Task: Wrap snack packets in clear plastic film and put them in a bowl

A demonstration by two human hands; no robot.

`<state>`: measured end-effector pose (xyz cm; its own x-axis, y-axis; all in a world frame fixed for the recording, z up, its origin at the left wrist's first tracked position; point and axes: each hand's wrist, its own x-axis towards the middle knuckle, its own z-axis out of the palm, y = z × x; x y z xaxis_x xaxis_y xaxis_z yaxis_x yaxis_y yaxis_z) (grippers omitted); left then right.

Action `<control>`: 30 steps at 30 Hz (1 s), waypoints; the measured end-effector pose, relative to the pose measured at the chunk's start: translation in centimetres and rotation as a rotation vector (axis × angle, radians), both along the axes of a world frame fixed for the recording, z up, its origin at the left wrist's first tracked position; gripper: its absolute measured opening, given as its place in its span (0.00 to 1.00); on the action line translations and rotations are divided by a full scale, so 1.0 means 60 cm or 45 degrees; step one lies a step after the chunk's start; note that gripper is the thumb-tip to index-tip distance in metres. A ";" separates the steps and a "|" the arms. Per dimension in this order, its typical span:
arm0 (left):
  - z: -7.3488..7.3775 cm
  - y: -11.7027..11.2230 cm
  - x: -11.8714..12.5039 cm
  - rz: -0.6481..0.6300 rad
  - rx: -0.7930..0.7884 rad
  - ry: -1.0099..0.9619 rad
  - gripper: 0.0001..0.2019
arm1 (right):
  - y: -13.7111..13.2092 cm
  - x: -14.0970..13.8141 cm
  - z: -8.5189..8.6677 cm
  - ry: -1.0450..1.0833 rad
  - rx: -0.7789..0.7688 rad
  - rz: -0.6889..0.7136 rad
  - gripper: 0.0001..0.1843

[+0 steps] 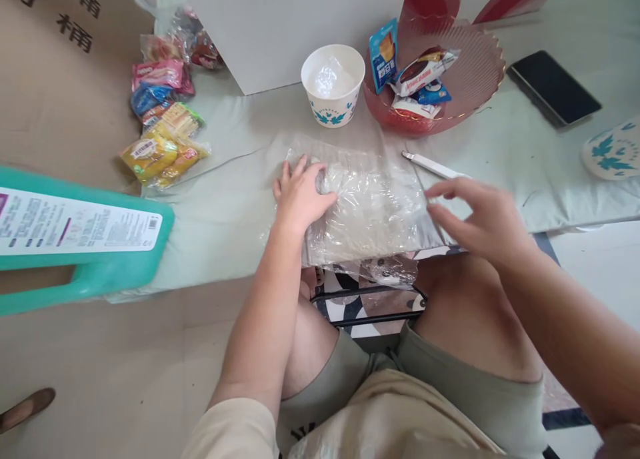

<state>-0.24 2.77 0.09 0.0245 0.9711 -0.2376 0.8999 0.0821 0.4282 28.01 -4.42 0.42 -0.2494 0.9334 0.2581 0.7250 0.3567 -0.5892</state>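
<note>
A crumpled sheet or bag of clear plastic point(370, 209) lies at the table's front edge, with part of it hanging over. My left hand point(303, 195) rests on its left side, fingers spread and thumb stretched out towards the middle. By the plastic's right edge is my right hand point(480, 219), its thumb and forefinger apart and nothing visible between them. A white utility knife point(433, 165) lies just beyond that hand. Behind the plastic stands a white paper cup point(333, 89) with blue-green leaf prints.
Beside the cup, a pink ribbed bowl point(470, 79) holds packaged snacks. A black phone point(555, 89) and a second cup point(615, 151) are on the right. Wrapped snacks point(160, 145) and a green jug point(115, 272) occupy the left. A white box point(285, 25) stands behind.
</note>
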 end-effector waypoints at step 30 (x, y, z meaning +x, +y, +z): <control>-0.001 0.004 0.001 -0.031 -0.050 0.016 0.31 | 0.146 -0.002 -0.009 0.731 -0.459 -0.785 0.18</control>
<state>-0.20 3.04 0.00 0.0447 0.9602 -0.2756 0.9073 0.0764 0.4136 27.89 4.34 -0.12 0.3961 0.9068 -0.1443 0.2875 -0.2717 -0.9184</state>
